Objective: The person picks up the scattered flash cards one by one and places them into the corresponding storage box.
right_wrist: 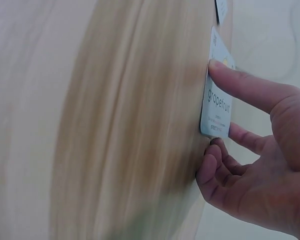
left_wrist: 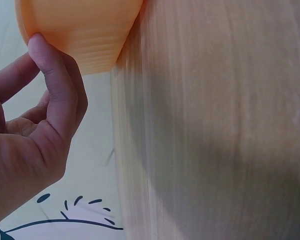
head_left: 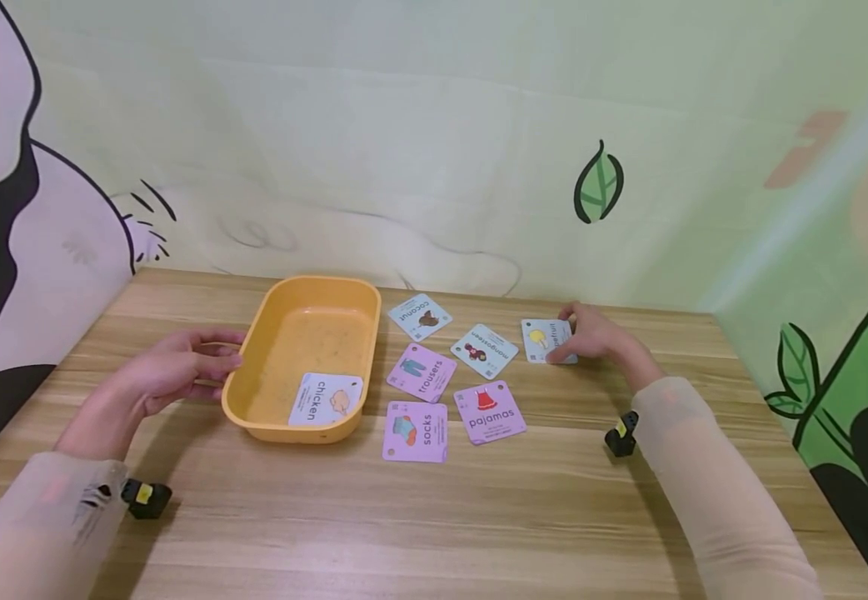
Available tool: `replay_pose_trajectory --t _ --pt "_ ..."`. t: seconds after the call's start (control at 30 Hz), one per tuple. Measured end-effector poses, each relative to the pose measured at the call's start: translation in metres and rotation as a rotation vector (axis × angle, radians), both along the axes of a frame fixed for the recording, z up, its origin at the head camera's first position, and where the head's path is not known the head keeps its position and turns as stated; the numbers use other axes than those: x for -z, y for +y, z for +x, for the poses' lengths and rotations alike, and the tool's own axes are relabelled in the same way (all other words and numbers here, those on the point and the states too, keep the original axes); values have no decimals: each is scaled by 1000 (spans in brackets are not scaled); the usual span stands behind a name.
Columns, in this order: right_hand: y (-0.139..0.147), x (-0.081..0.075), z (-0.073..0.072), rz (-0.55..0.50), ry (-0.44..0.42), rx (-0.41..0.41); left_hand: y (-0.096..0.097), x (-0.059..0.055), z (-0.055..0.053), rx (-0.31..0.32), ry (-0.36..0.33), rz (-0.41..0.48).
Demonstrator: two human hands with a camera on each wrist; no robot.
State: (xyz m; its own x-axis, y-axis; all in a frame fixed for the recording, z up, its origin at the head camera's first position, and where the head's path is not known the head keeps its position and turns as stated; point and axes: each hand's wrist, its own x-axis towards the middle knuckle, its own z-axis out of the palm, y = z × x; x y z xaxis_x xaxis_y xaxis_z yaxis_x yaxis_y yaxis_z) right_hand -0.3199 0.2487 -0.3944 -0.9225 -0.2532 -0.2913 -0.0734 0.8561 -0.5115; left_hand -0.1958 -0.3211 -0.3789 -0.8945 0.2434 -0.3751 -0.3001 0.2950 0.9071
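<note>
My left hand (head_left: 182,368) is at the left side of a yellow plastic tray (head_left: 254,412), its fingertips touching the outside by the rim. In the left wrist view the fingers (left_wrist: 57,82) are bent, and one tip meets the tray wall (left_wrist: 95,37). A blue grapefruit card (head_left: 535,342) is pinched by my right hand (head_left: 591,333), the thumb on its near edge and fingers at its far side. The right wrist view shows the thumb on the printed face of the grapefruit card (right_wrist: 217,107). Inside the tray a chicken card (head_left: 321,400) leans at the near right corner.
Between tray and right hand lie blue coconut (head_left: 420,317) and mangosteen (head_left: 484,351) cards, plus purple trousers (head_left: 421,372), socks (head_left: 415,432) and pajamas (head_left: 490,412) cards. They rest on a wooden table (head_left: 404,525). A printed backdrop (head_left: 404,150) rises behind its far edge.
</note>
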Motion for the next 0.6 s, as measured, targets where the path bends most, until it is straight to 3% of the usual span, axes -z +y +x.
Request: replay_pose_trajectory --t 0.6 --pt "8 2 6 -34 35 120 0 1 -1 -1 -4 -1"
